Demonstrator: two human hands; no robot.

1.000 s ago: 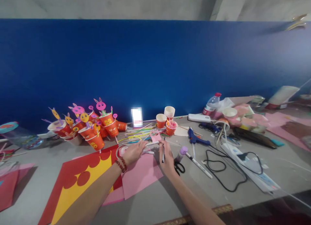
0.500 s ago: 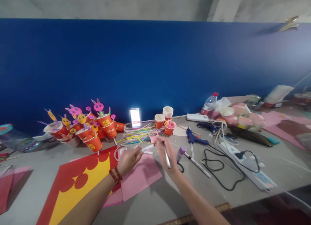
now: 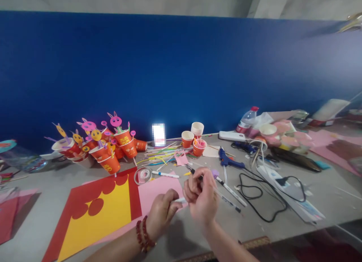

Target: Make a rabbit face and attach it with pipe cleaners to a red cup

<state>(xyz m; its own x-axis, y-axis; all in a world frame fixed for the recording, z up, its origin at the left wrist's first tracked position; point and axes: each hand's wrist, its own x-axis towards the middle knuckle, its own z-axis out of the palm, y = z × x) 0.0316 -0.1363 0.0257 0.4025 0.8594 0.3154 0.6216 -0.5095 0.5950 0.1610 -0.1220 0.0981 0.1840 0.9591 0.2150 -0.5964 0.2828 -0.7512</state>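
My left hand (image 3: 161, 213), with red bead bracelets at the wrist, pinches a slim white marker (image 3: 178, 200). My right hand (image 3: 202, 196) is closed at the marker's other end, its fingers covering that end. A dark-ended pen (image 3: 191, 170) shows just beyond the right fingers; whether this hand also holds it I cannot tell. Below the hands lies a pink paper sheet (image 3: 158, 188). Another white marker (image 3: 165, 174) rests at its top edge beside a tape roll (image 3: 143, 175). A small cut pink paper piece (image 3: 181, 158) lies farther back.
Orange paper cups with bunny-like paper figures (image 3: 109, 164) stand at the left, behind red and yellow paper (image 3: 113, 209). Coloured sticks (image 3: 158, 156) and more cups (image 3: 187, 138) are at the back. A blue glue gun (image 3: 230, 161), black cable and power strip (image 3: 294, 198) lie right.
Both hands have come nearer to me, away from the small pink piece, which now lies on the table. The left hand has brought a white marker to the right hand.
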